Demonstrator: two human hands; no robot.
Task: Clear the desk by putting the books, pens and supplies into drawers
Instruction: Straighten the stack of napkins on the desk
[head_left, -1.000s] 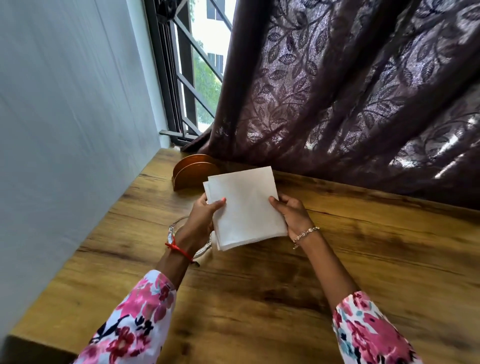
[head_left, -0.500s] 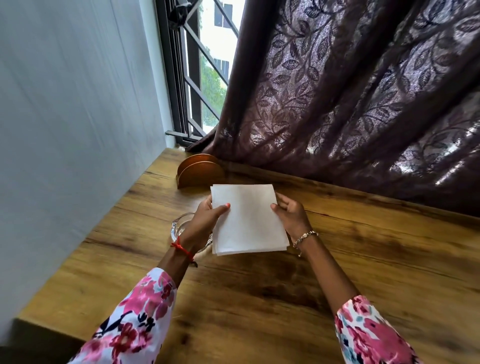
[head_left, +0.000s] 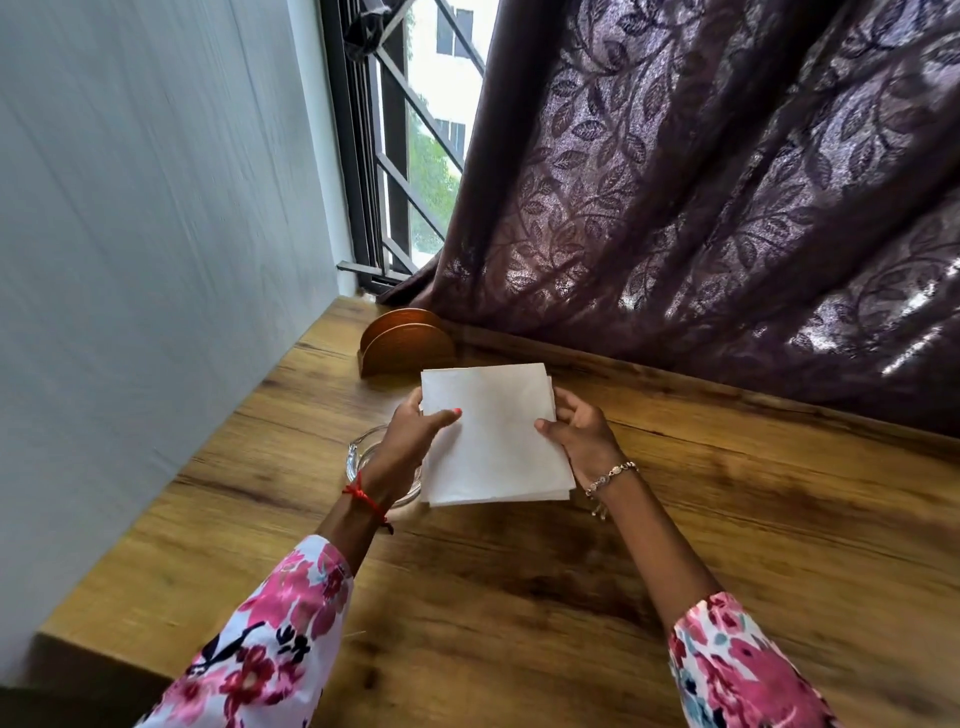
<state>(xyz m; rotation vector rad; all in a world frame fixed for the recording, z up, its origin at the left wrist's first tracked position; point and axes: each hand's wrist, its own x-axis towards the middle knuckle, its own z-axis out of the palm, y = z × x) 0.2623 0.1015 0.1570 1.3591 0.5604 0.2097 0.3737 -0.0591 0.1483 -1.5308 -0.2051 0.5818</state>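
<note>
Holding: both hands have the white paper stack (head_left: 496, 436) lifted off the desk (head_left: 519, 597), just in front of the wooden holder (head_left: 408, 345).
Stack: square, several thin sheets, edges nearly flush; the corner farthest from the holder fans a little.
Left hand (head_left: 408, 439): pinches the stack's left edge, thumb across the top face; the fingers beneath are hidden, can't tell their spread.
Right hand (head_left: 584, 434): grips the right edge, thumb on top, fingers curled round the side.
Glass dish (head_left: 363, 457): on the desk in front of the holder, partly hidden by the left wrist and the stack's corner.
Curtain (head_left: 727, 182): hangs behind and right of the holder, hem at the desk's back edge.
Drawers: none in view.
Step, my read: squaring the stack before stowing it.
Doing it well: pinch both edges, tap the loose corner flush, carry it level, clear the dish on the way out. Thin sheets will likely slide apart if one hand lets go early.
</note>
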